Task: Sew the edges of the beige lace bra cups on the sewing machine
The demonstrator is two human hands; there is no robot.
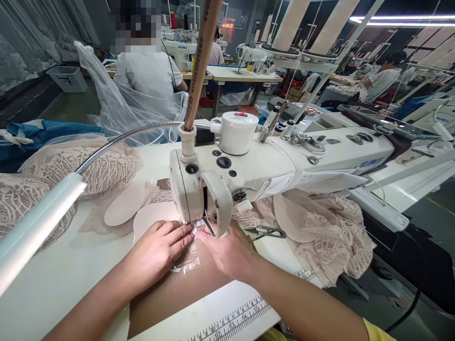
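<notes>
Head view: a smooth white tabletop (95,274) runs out of the frame at left, giving the left forearm room beside the slanting white tube lamp (39,227). The long white sewing machine (263,161) extends to the right, its head close over the fingertips, so space there is tight. Crumpled beige lace lies in a left heap (117,163) and a right heap (330,246), the latter reaching past the table's edge. A brown sheet with shiny tape (177,298) lies between the forearms. The left hand (156,255) rests with fingers together, beside a smooth pale-beige rounded pad (149,214); the right hand (227,251) points its thumb inward, near dark metal thread snips (268,231). Between them, under the machine head, is a small white piece (195,229); whether either hand pinches it, I cannot tell.
</notes>
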